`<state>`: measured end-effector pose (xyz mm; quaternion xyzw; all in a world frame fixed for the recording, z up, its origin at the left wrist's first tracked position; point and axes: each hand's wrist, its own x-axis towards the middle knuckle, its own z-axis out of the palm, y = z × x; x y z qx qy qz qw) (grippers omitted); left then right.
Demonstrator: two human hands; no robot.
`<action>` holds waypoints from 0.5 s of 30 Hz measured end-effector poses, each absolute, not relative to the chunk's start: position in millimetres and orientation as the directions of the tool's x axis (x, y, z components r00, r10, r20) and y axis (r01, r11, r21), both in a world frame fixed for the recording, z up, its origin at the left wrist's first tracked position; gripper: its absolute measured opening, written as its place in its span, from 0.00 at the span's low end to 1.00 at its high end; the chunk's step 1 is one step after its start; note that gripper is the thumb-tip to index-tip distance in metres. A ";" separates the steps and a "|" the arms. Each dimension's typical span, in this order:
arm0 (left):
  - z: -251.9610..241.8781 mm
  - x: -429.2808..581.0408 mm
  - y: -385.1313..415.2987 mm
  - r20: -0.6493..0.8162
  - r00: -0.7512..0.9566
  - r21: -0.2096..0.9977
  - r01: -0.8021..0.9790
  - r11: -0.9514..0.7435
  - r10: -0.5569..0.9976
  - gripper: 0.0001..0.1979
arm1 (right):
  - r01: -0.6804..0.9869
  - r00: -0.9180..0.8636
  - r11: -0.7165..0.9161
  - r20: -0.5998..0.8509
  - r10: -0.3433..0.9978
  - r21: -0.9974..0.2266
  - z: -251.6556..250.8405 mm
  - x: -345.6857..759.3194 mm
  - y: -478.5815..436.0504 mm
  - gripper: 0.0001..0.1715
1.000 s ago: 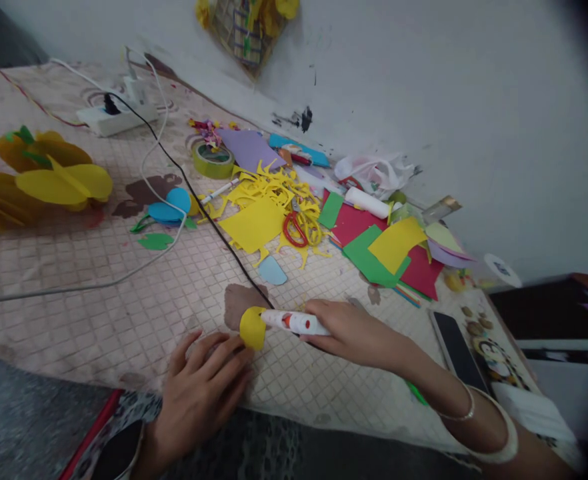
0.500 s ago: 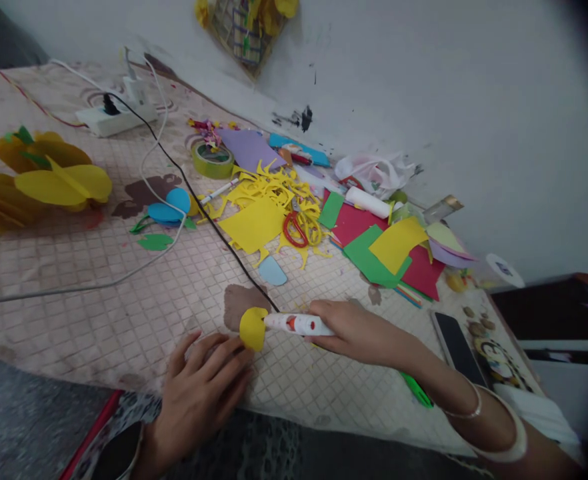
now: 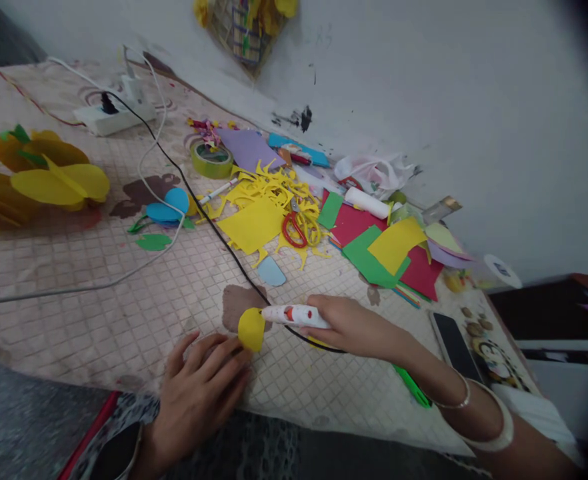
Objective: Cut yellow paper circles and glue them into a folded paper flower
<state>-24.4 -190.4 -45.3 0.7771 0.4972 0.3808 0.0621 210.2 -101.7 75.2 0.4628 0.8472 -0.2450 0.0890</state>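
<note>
- If the white pen-shaped tool with red marks is a heated glue pen, as its black cord suggests, we judge a burn the nearest risk. Its tip meets the yellow rounded paper piece, and our left fingertips press that same piece just beside the tip.
- The cord loops under our right wrist and runs off towards 11 o'clock to the white power strip. A snag there could drag the tip aside and smear the brown paper cut-out or the pink checked mat.
- The yellow piece looks curled rather than flat, so a slipping fingertip could let it spring away.
- Our right hand is closed around the tool's rear, with the tip pointing to 9 o'clock.
- Our left hand lies open, palm down, gripping nothing, with its fingertips on the piece's lower edge.
- The yellow piece sits at 1 o'clock of the left hand and touches it. It is at 9 o'clock of the right hand, with the tool between them.
</note>
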 end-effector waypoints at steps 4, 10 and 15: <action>-42.8 -23.8 -190.0 0.526 0.205 0.485 0.724 -0.490 0.825 0.08 | 0.809 -0.584 0.489 -0.349 0.733 -0.327 71.2 202.1 -101.3 0.13; -42.5 -24.5 -189.4 0.521 0.221 0.477 0.726 -0.496 0.824 0.09 | 0.832 -0.549 0.443 -0.369 0.750 -0.335 72.1 206.8 -102.4 0.14; -42.0 -24.4 -189.6 0.526 0.217 0.470 0.731 -0.494 0.823 0.08 | 0.813 -0.574 0.454 -0.369 0.731 -0.365 74.1 209.3 -105.6 0.13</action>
